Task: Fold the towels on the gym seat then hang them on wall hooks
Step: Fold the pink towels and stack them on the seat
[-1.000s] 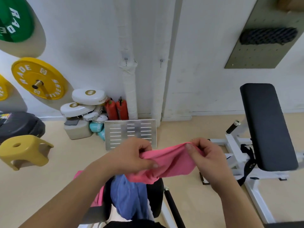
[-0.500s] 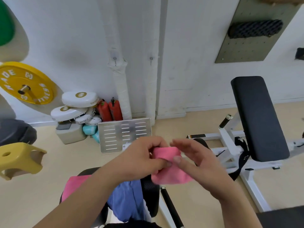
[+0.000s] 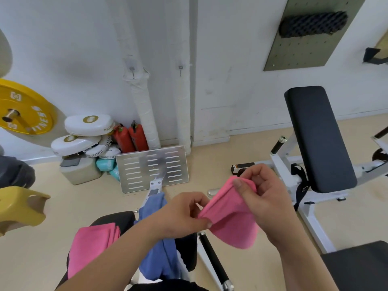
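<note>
**Pink towel mid-fold above the seat; both hooks bare**

Positions are read from the centre of the view.

1. At nine o'clock a yellow weight plate point(image 3: 23, 108) hangs on the wall. It has no part in the task.
2. Towards seven o'clock a folded pink towel point(image 3: 92, 244) lies flat on the left part of the gym seat point(image 3: 113, 221). Judged finished as to folding, not yet hung.
3. At eleven o'clock the left hook point(image 3: 132, 70) is fixed to the white wall and carries nothing.
4. At six o'clock a blue towel point(image 3: 159, 238) is draped loose over the seat's front edge, crumpled. Judged not yet folded.
5. At twelve o'clock the right hook point(image 3: 180, 68) is likewise bare.
6. The left hand point(image 3: 182, 215), at six o'clock, pinches the lower left edge of the held pink towel point(image 3: 231, 217) between thumb and fingers.
7. That towel is in the air at five o'clock, clear of the seat and already doubled into a narrow band.
8. The right hand point(image 3: 264, 198), at four o'clock, grasps the towel's upper end, fingers curled behind and thumb pressed on its face.
9. At three o'clock stands a black bench pad point(image 3: 319, 139), unused.

Finding: the step in hand is folding, second towel of three. The next move calls for squaring the edges and keeping both pinches firm so the layers do not slip. After that the bundle is set down or carried up to a hook.
</note>
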Available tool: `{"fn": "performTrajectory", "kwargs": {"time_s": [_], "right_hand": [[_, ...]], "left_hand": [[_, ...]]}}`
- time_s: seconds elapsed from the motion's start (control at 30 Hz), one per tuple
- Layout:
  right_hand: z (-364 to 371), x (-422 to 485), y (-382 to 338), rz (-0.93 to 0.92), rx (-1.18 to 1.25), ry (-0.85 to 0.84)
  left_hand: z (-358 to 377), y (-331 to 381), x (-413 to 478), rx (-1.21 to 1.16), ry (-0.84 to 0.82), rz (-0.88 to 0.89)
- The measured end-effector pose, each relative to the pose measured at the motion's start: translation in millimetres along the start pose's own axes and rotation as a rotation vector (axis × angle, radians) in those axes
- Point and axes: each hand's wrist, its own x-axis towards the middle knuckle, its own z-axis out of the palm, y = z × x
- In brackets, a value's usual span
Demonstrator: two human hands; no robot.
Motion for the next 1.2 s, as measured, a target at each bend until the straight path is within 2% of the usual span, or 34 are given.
{"fn": "performTrajectory", "kwargs": {"time_s": [0.13, 0.2, 0.27, 0.37, 0.43, 0.53, 0.63, 0.73, 0.9, 0.97, 1.1, 1.2], "right_hand": [[-19.2, -2.0, -1.1, -0.069, 0.036, 0.228], [-32.2, -1.6, -3.5, -0.093, 0.033, 0.351], [-45.4, -0.4, -3.7, -0.104, -0.024, 0.434], [-58.6, -1.3, 2.6, -0.036, -0.086, 0.472], [-61.9, -4.7, 9.2, 0.017, -0.091, 0.443], [-50.6, -10.7, 13.1, 0.031, -0.040, 0.303], [-25.3, -13.8, 15.0, 0.024, 0.023, 0.097], [-2.4, -13.8, 23.9, 0.019, -0.019, -0.114], [12.5, -10.3, 25.3, 0.027, -0.131, -0.287], [21.4, -5.7, 23.9, 0.029, -0.148, -0.293], [42.8, 8.7, 24.4, 0.037, -0.086, -0.179], [61.8, 20.7, 24.1, 0.044, -0.090, -0.146]], "left_hand": [[6.8, -26.2, 16.5, 0.219, -0.066, -0.039], [6.4, -33.6, 19.7, 0.226, -0.078, -0.060], [2.0, -32.6, 20.0, 0.157, -0.004, -0.049], [-10.0, -11.2, 19.8, 0.045, 0.149, 0.041], [-17.5, 14.5, 17.7, -0.027, 0.200, 0.127], [-21.7, 41.0, 12.3, -0.081, 0.226, 0.216], [-13.0, 43.7, 6.1, -0.010, 0.180, 0.207], [-4.6, 40.3, -1.7, 0.037, 0.144, 0.238], [-18.5, 30.9, -17.8, 0.005, 0.130, 0.209], [-25.6, 24.5, -24.6, -0.004, 0.189, 0.196], [-42.7, -1.7, -36.7, -0.007, 0.280, 0.077], [-63.8, -31.7, -52.0, 0.128, 0.283, -0.020]]}}
